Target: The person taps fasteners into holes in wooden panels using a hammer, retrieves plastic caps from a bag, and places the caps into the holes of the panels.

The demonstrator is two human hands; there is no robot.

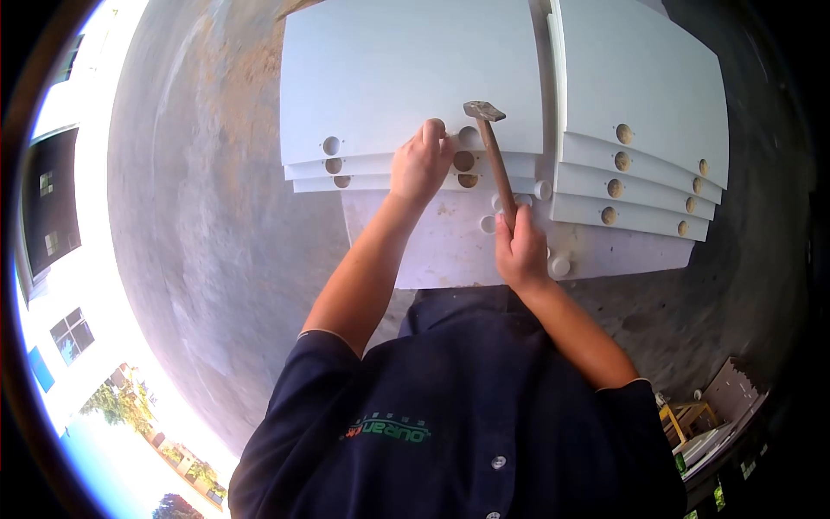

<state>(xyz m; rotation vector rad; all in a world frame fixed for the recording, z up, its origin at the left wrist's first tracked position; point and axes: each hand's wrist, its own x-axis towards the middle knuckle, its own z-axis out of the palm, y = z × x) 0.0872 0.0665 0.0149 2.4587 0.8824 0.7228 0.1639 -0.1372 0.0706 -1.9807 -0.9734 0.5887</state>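
My right hand [522,249] is wrapped round the wooden handle of a hammer [496,160]. The hammer's metal head is up, just right of a round hole in the top white panel [406,69] of the left stack. My left hand [422,163] is closed at that panel's front edge, left of the same hole. Whatever its fingers pinch, if anything, is hidden. Small white round caps [560,265] lie on the pale board [441,259] around my right hand, and another cap [543,189] rests near the gap between the stacks.
A second stack of white panels [640,78] with round holes stands to the right, its layers stepped. Grey concrete floor [199,216] surrounds the work surface. Scraps and a yellow frame [673,426] are at lower right. Buildings with windows [72,335] show at the left.
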